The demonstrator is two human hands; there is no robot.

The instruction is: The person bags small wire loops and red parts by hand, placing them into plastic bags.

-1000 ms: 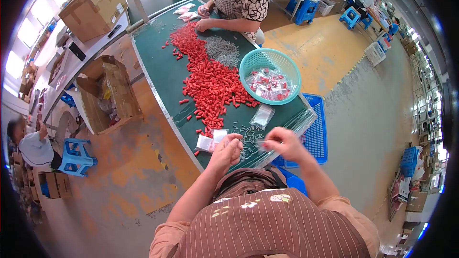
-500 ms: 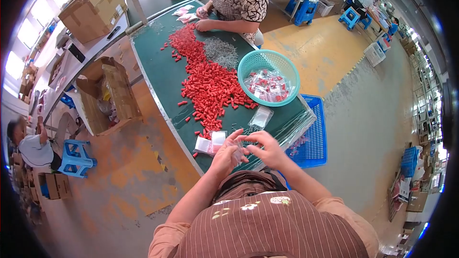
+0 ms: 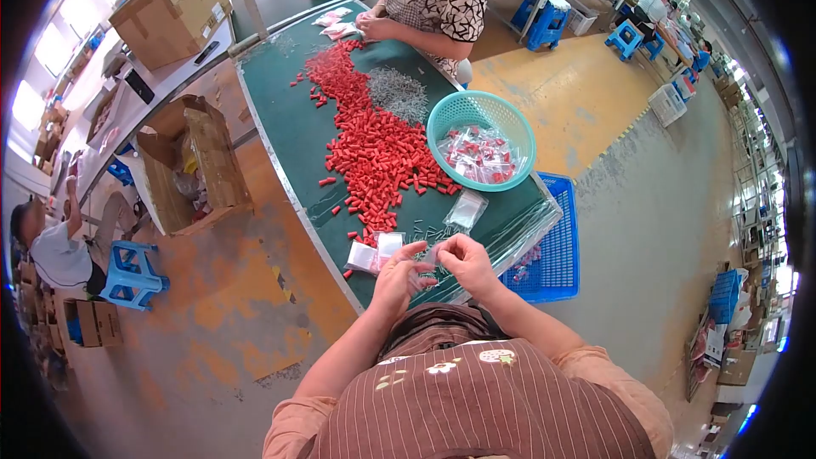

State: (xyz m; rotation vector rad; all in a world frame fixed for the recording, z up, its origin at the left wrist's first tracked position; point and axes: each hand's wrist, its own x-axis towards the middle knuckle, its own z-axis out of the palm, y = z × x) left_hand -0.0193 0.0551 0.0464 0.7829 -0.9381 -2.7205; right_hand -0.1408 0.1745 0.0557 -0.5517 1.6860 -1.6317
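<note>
At the near edge of the table, my left hand (image 3: 394, 282) is closed around a small clear plastic bag (image 3: 430, 258). The thumb and fingertips of my right hand (image 3: 467, 265) pinch the bag's upper edge. Its contents are too small and covered to make out. Flat stacks of small clear bags (image 3: 389, 245) lie just beyond my left hand, and another stack (image 3: 466, 209) rests beyond my right. Grey screws or pins (image 3: 432, 231) are scattered between these stacks. A long heap of red plastic plugs (image 3: 374, 157) spreads up the green tabletop.
A turquoise basket (image 3: 524, 172) holding filled bags stands at the table's right edge. Below it is a blue crate (image 3: 561, 242). Across the table a person (image 3: 433, 0) handles small bags beside a grey pile of pins (image 3: 398, 95). An open carton (image 3: 223, 166) stands left.
My right hand has shifted slightly, its fingers now pinching the bag's edge rather than spread over it. The person across has moved their hands a little.
</note>
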